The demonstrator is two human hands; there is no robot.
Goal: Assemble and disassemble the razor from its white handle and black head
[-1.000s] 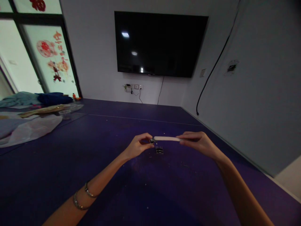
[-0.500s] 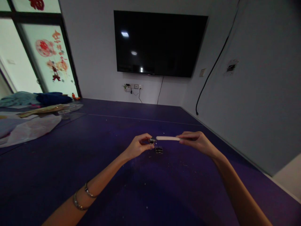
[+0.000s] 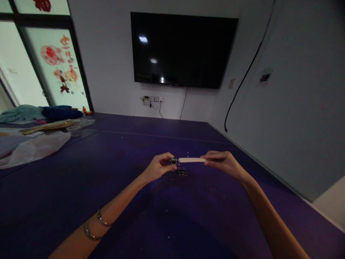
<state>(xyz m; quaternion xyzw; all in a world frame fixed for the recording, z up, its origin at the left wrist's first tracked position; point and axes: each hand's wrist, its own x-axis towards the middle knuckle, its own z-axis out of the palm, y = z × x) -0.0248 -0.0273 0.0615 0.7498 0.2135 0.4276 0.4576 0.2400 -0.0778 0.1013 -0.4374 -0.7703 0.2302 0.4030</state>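
Right fingers [image 3: 217, 155] pinch a stick [image 3: 191, 160], left fingers [image 3: 165, 156] a part [image 3: 174, 161] (surface edge [image 3: 140, 117] well beyond).

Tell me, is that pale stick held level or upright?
Roughly level: the pale stick runs nearly sideways from the right hand toward the small object in the left hand.

Red 福 sign [image 3: 42, 5] is showing on upper-L pane [image 3: 59, 7]; on glass door [image 3: 36, 46] below, round decal [image 3: 50, 54] & vert. red chars. [image 3: 65, 42] are looking too blurry to read.
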